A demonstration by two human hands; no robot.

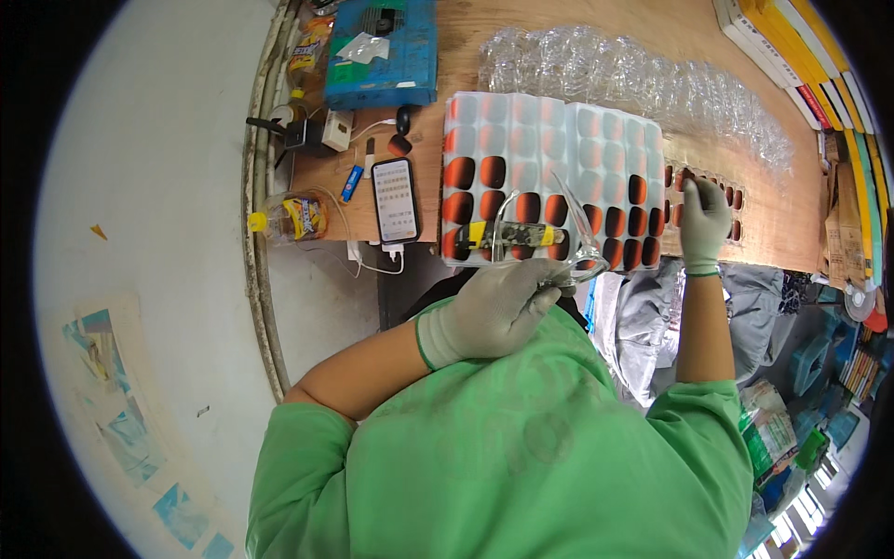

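Note:
My left hand (pixel 498 307), in a pale knit glove, is closed around a clear plastic glasses frame (pixel 589 261) held above the near edge of the lens trays. Its temples point up and away. The white trays (pixel 549 107) hold dark, orange-tinted lenses (pixel 528 207) in rows. Lying across the left tray is a yellow-and-black patterned object (pixel 512 235), like a tool handle. My right hand (pixel 705 219), gloved too, reaches over a clear tray of smaller-looking lenses (pixel 736 197) on the right. Its fingers are bent together, with a dark spot at the tips that I cannot make out.
Clear plastic-wrapped frames (pixel 633 74) lie in a row at the back. A phone (pixel 396 200), a blue lighter (pixel 352 184), cables and a bottle (pixel 293 216) are at the left. Behind them sits a blue metal box (pixel 382 56). Boxes (pixel 792 47) are stacked at far right.

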